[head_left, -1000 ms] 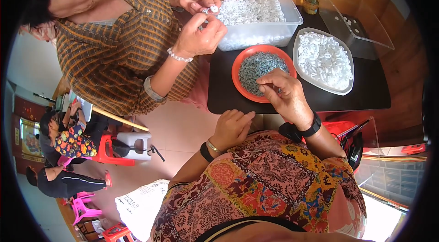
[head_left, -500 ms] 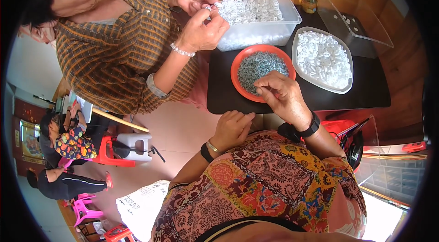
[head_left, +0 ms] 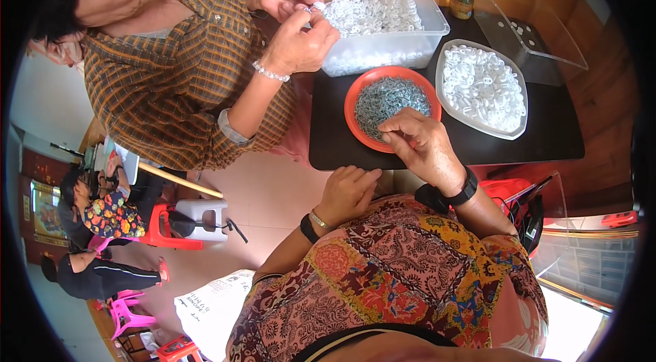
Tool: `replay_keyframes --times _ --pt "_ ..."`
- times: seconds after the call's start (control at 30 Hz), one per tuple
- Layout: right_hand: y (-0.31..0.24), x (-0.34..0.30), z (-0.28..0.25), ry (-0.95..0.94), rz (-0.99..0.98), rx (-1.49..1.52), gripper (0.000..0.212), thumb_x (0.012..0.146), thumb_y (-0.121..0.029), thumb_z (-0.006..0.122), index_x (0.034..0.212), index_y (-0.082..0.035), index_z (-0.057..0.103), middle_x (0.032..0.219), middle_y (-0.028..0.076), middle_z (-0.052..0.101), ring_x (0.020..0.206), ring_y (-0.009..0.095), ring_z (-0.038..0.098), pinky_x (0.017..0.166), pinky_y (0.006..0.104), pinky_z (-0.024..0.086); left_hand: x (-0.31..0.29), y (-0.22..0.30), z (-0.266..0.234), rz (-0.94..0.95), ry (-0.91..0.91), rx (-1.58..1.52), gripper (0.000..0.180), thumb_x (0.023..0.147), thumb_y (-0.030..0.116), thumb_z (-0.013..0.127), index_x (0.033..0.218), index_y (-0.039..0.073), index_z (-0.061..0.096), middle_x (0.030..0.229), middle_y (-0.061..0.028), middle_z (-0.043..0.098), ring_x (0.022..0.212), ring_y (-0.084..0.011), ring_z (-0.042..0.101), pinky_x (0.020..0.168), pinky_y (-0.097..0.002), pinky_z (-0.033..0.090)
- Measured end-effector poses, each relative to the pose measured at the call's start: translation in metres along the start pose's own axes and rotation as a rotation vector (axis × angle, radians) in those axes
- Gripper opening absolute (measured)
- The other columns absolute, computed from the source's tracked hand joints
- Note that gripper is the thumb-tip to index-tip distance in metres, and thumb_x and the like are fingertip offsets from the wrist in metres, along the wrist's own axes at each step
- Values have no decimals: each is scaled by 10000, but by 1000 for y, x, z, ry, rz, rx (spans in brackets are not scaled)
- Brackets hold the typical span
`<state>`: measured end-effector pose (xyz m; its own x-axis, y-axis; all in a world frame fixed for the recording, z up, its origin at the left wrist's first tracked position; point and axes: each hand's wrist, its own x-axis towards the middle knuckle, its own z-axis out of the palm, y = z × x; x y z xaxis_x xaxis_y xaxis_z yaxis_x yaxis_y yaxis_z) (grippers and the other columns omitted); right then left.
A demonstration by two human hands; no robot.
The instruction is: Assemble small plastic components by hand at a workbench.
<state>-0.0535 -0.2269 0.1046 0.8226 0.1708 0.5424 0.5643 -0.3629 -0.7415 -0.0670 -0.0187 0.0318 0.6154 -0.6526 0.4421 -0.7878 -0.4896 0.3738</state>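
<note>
From the head view, the right hand [head_left: 425, 146] bends over the near edge of the red bowl [head_left: 350, 105], thumb and finger close together; I can't tell if they pinch anything. Small metal bits [head_left: 391, 97] lie in the bowl on the black table [head_left: 540, 149]. The left hand [head_left: 347, 194] rests low, near the belly, fingers a bit bent; I can't tell its grip.

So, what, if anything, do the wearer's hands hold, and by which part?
Right hand, pinched at the red bowl: whether it holds anything cannot be told. Left hand: nothing visibly held.
</note>
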Motion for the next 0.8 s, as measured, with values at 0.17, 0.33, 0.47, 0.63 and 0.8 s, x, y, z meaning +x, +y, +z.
replay_keyframes --times 0.17,0.33,0.47,0.63,0.8 --pt "1 -1 1 -6 5 -4 97 828 -8 638 922 -33 638 834 103 625 724 272 650 618 321 512 0 2 -1 -10 -6 -2 245 801 72 613 1043 43 633 701 -79 556 649 -257 542 597 -381 410" --pt "3 -2 4 6 -16 24 110 817 13 659 920 -24 651 819 88 619 685 200 611 584 283 468 0 1 0 -16 2 -5 242 797 67 610 1037 43 636 704 -82 561 655 -264 547 603 -382 417" --pt "3 -2 5 -2 -30 12 112 813 14 661 918 -24 649 815 89 617 688 203 616 586 288 472 0 2 -2 -35 -13 -17 240 795 64 609 1033 44 637 710 -86 564 659 -268 549 604 -383 418" --pt "3 -3 4 -14 -42 13 117 813 23 653 921 -20 644 817 93 618 695 206 622 594 296 477 -2 1 -1 -34 3 -7 232 800 67 612 1030 46 638 716 -90 565 662 -271 550 602 -385 418" --pt "0 -4 4 -31 -24 18 116 818 30 642 923 -19 642 819 92 614 701 210 628 598 293 482 -2 3 -2 -37 -6 -6 229 804 67 614 1031 49 639 722 -89 571 661 -271 550 606 -386 422"
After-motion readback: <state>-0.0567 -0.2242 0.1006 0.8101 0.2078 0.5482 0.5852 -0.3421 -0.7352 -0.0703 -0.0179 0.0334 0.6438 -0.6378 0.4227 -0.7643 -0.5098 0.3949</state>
